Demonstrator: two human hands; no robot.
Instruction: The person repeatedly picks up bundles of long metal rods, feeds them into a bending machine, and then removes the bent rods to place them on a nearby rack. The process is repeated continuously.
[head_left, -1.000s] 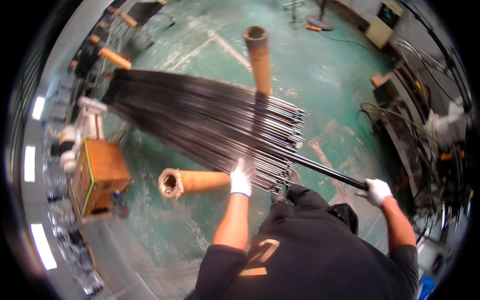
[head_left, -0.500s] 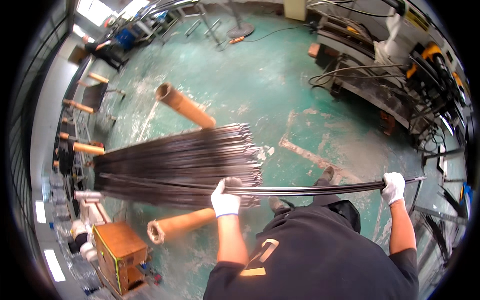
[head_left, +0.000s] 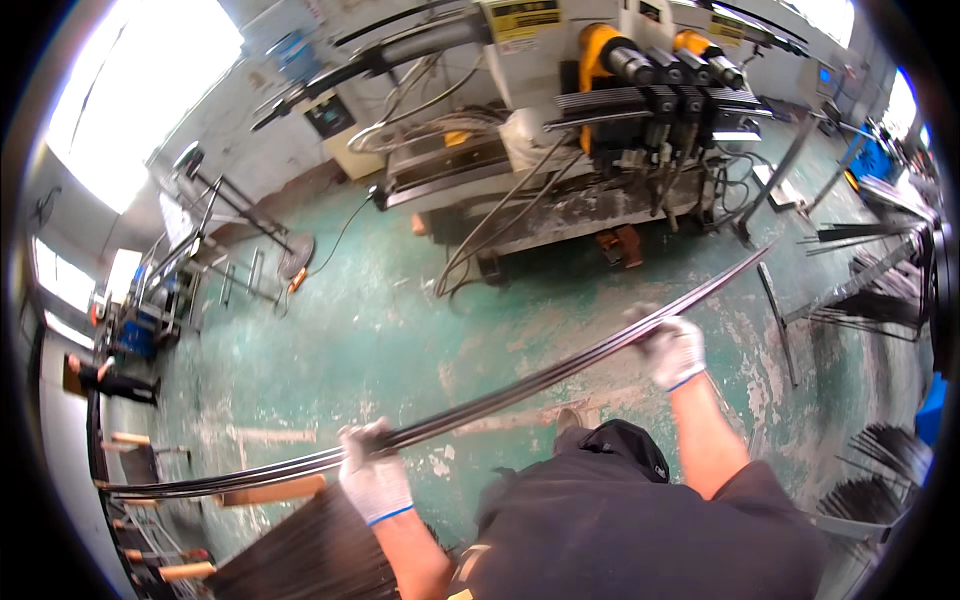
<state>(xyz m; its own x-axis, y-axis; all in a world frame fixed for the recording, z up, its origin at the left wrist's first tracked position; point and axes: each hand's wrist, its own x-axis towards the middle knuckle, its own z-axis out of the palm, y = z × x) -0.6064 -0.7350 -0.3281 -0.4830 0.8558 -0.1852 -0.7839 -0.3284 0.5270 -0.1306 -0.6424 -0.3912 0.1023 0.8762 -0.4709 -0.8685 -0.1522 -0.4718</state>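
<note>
Both my hands wear pale work gloves and grip one bundle of long, thin dark metal rods (head_left: 520, 388), which crosses the view from far left to upper right. My left hand (head_left: 372, 470) is closed around the bundle left of my body. Further along toward the right end, my right hand (head_left: 668, 348) is closed on it too, slightly blurred. At the lower left, a large pile of similar dark rods (head_left: 310, 555) lies low, partly hidden by my left forearm. A brown cardboard tube (head_left: 270, 491) shows just under the held bundle.
Ahead stands a machine with yellow-and-black heads (head_left: 600, 55) and rods lying across it, above a grimy metal base (head_left: 560, 215). Racks of dark rods (head_left: 870, 285) stand at right. A pedestal stand (head_left: 296, 257) and a distant person (head_left: 115, 380) are at left.
My view has turned right toward the machine. The held bundle has come up and away from the pile, its right end now pointing forward. Both hands keep their hold.
</note>
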